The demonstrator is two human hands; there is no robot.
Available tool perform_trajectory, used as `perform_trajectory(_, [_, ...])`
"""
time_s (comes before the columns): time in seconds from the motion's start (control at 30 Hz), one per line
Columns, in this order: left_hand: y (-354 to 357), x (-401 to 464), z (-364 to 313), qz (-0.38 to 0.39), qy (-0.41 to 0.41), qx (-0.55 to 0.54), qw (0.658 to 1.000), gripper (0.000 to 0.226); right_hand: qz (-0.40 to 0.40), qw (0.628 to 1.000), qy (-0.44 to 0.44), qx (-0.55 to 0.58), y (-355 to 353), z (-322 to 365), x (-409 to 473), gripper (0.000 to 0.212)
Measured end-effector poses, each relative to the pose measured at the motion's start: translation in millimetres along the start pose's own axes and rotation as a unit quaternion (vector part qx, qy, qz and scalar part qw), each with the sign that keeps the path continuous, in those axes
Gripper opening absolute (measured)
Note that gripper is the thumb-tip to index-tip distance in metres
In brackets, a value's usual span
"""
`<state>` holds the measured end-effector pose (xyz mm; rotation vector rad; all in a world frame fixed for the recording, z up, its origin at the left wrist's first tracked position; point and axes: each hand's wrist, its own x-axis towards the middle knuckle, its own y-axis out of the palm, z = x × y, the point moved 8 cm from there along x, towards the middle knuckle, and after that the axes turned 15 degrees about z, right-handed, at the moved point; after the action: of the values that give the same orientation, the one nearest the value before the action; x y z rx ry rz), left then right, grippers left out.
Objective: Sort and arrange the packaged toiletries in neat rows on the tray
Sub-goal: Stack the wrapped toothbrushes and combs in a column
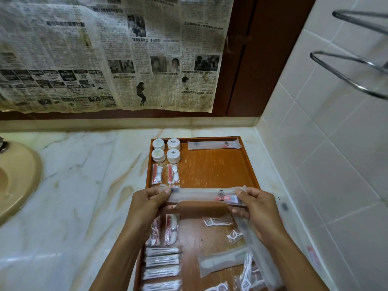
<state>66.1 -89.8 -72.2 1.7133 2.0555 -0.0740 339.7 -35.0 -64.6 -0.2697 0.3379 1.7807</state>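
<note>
The newspaper (109,53) taped to the wall carries Chinese headlines and columns — too small and blurred to read. The held toothbrush packet (201,196) bears a dark emblem — no legible words.

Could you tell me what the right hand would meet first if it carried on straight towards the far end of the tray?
Probably nothing nearby: beyond the right hand lies bare tray wood, then the toothbrush packet at the far rim. Depth is unclear; held above, it may pass over.
</note>
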Motion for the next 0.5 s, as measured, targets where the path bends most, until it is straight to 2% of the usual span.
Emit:
perform_trajectory(0.1, [9,14,-17,0.006,0.005,0.122,0.992,0.012,-0.020,0.999,-0.006,-0.035,-14,12,13,0.011])
perform_trajectory(0.2, [19,36,-37,0.009,0.029,0.258,0.966,0.017,-0.046,0.995,0.001,-0.090,-30,23,33,0.009])
perform_trajectory(0.5, [37,120,-62,-0.032,0.018,0.520,0.853,0.025,-0.074,0.967,0.018,-0.241,-59,41,125,0.006])
